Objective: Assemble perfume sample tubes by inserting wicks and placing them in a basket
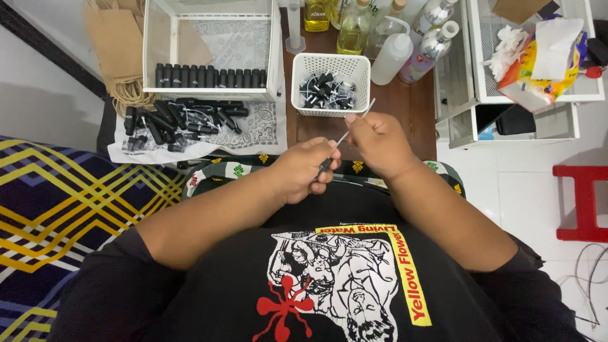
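Note:
My left hand [303, 170] is closed around a small black sprayer head [324, 166], held over my lap. My right hand [379, 140] pinches the thin clear dip tube [354, 123] that runs up from that sprayer head toward the basket. Just beyond my hands, a small white perforated basket [330, 63] on the wooden table holds several black sprayer heads. To the left, a pile of small black bottles [180, 120] lies loose on a white patterned cloth [253, 130].
A white wire crate [212, 47] at the back left holds a row of black bottles. Clear and yellow liquid bottles [354, 28] stand behind the basket. A white shelf unit [525, 69] with tissues stands right, a red stool [582, 202] on the floor, a patterned mattress [76, 202] left.

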